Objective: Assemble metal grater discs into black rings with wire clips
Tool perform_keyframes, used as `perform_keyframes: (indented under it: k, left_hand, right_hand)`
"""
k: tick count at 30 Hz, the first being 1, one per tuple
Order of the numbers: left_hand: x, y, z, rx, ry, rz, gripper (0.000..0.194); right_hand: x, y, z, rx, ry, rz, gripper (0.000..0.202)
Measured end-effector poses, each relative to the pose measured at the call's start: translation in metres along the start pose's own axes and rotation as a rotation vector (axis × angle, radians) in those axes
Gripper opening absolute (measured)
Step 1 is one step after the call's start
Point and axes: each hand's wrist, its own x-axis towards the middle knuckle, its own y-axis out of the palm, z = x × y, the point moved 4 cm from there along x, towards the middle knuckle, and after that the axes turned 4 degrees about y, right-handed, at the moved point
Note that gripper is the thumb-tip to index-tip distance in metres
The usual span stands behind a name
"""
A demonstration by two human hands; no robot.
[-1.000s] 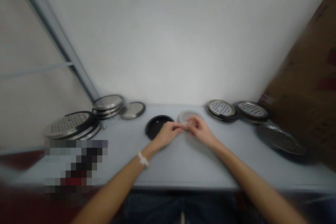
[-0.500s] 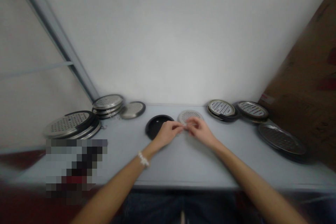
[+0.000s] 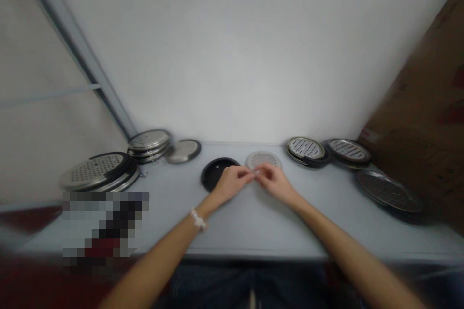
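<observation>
One round, pale disc (image 3: 264, 158) shows many perforations.

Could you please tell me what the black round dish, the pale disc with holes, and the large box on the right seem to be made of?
Black round dish: probably plastic, perhaps coated metal; dark, rather matt.
Pale disc: likely metal, dull grey, with many small holes; blur leaves plastic possible.
Large box: likely cardboard; brown, matt, with blurred marks.

A pale wall (image 3: 232, 48) is rising behind the grey table (image 3: 275, 236). At left a metal post (image 3: 72, 34) is slanting down, a thin crossbar (image 3: 50, 96) meeting it, while brown cardboard (image 3: 416, 130) is standing along the right.
</observation>
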Motion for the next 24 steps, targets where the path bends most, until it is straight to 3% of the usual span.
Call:
perform_keyframes:
  k: [8, 24]
  left_hand:
    - [0.0005, 0.0034, 0.0007, -0.074, 0.009, 0.040, 0.027]
    - [-0.0007, 0.0069, 0.0046, -0.014, -0.013, 0.123, 0.034]
  right_hand:
    - [0.0020, -0.0027, -0.0025, -0.008, -0.014, -0.021, 0.022]
    - [0.0016, -0.0018, -0.0037, -0.049, -0.059, -0.060, 0.021]
